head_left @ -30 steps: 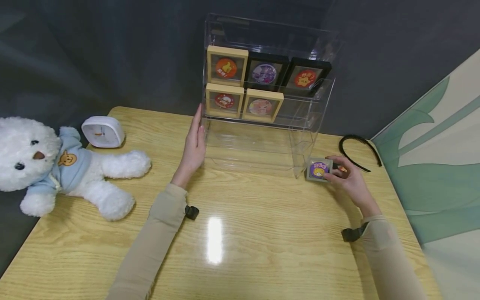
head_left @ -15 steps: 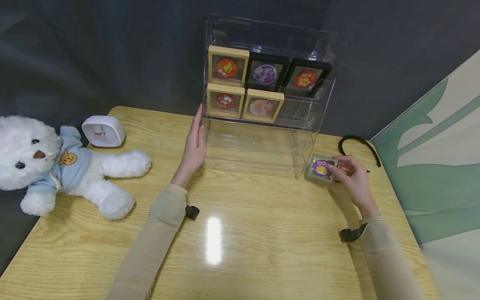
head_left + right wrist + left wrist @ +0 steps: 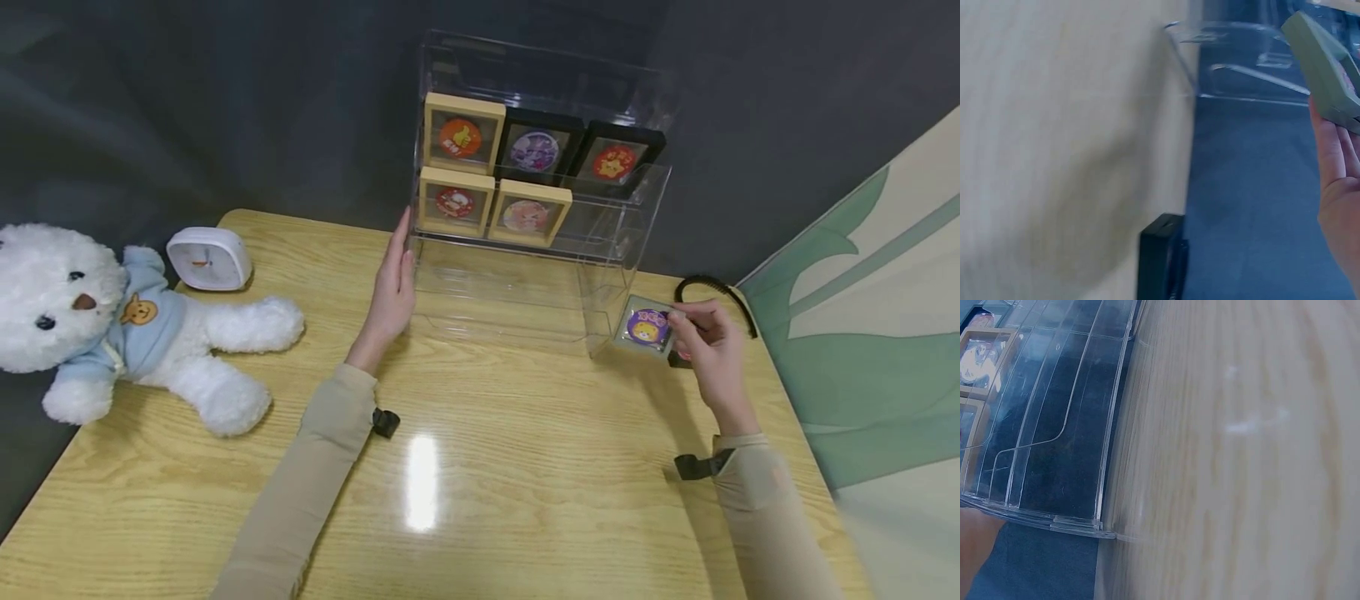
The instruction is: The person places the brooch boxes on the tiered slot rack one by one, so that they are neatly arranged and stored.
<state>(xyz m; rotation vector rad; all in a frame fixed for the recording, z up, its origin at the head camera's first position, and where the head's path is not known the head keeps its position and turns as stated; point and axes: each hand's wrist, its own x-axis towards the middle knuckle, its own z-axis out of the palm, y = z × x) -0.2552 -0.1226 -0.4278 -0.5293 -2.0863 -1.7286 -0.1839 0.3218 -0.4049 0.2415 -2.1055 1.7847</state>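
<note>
Grey framed badge (image 3: 647, 327) with a purple round picture, lifted and tilted just right of the clear acrylic display case (image 3: 540, 192), near its right front corner. Right hand (image 3: 712, 354) pinches it by the right edge, fingers curled round the frame; the right wrist view shows the grey frame (image 3: 1325, 65) against the fingertips, palm below it. A dark frame (image 3: 1161, 259) lies on the table under the hand.

Left hand (image 3: 390, 287) lies flat with straight fingers against the left wall of the case, holding nothing, only pressing or steadying it.

The case holds five framed badges: far row one wooden (image 3: 461, 133) and two black (image 3: 534, 150) (image 3: 615, 158), nearer row two wooden (image 3: 455, 202) (image 3: 527, 213). Free slot right of these in the nearer row.

Risks, judged: edge pinch is thin, so the frame could slip or swing and drop onto the dark frame or table (image 3: 487, 467). Its corner could catch the case's right wall or shelf lip and jolt the case, tipping the standing frames. Left hand's push could slide the case right if it is too hard.

Far right: black headband (image 3: 712, 292). Far left: white clock (image 3: 208, 258), plush bear (image 3: 112, 325).
</note>
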